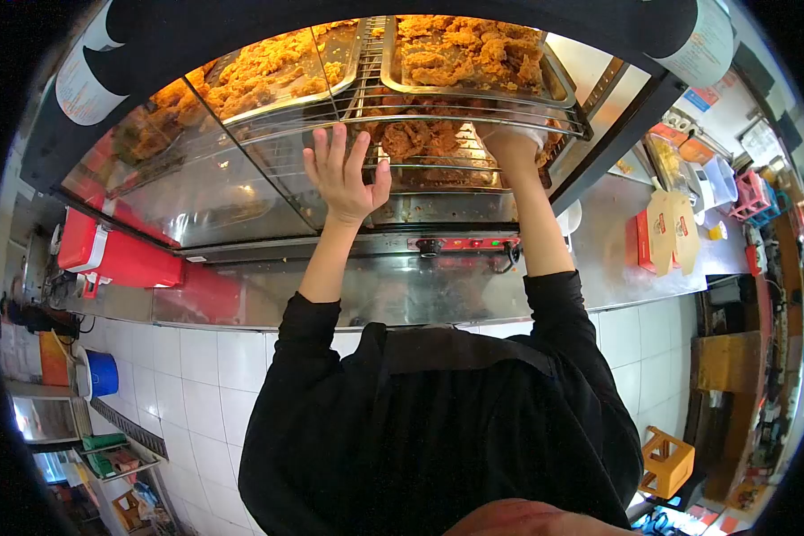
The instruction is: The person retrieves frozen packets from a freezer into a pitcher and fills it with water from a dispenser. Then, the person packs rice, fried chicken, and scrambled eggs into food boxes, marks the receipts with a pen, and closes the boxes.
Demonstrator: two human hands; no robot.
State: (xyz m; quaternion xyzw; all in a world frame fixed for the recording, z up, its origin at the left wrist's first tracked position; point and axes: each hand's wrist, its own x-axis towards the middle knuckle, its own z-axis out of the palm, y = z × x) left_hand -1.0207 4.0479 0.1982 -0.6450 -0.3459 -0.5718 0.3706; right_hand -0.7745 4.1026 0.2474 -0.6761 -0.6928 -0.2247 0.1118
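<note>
So, chicken display, and a bit of a letdown for label spotting. Fried chicken (417, 138) is laid out on the lower level of the heated-looking cabinet (545, 201), under the wire rack (366, 100), and more of it is piled in the left tray (363, 54) and the right tray (565, 87) up top.

The right hand (512, 143) has been put in under the rack, just beside the lower pieces, with something thin and pale worn over it. Its fingers are mostly hidden, so how far they're closed, and whether any piece is gripped, can't be told. The left hand (341, 186) is held up at the front with fingers spread wide and nothing grasped; whether the glass (268, 210) is being touched can't be made out.

On to the writing: white stickers are stuck on both sides of the frame, left sticker (87, 87) and right sticker (701, 49), but the print is too small to be read. Red marks are printed on the open takeaway box (672, 234) over on the right-hand counter (603, 246), no brand legible. Same deal with the red control panel (469, 243): knobs can be seen, the lettering can't be deciphered.
</note>
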